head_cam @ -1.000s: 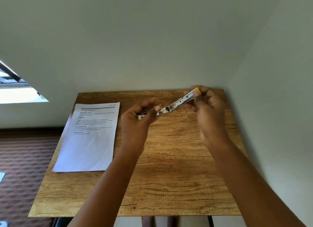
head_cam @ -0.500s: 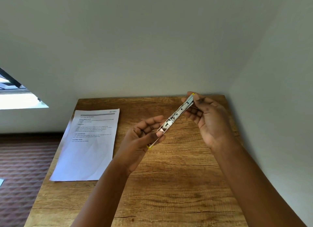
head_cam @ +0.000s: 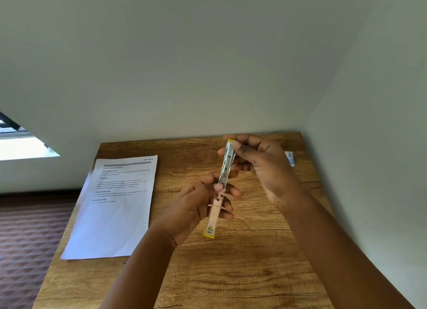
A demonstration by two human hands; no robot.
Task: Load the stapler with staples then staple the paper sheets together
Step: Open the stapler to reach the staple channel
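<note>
Fingers [head_cam: 240, 147] of the right hand [head_cam: 265, 170] are pinching the far end of the opened stapler [head_cam: 225, 170], while the left hand [head_cam: 198, 204] is gripping its middle, holding its long axis running away from the person above the worktop [head_cam: 231, 274], paper sheets [head_cam: 115, 204] lying well left.

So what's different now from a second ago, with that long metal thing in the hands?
The stapler, opened out flat, has swung from nearly level to nearly upright in view, one yellow end low, the other up by the right hand. The left hand has slid to its middle. A small packet now shows behind the right hand. Both hands still hold it; the paper sheets lie untouched on the table.
</note>
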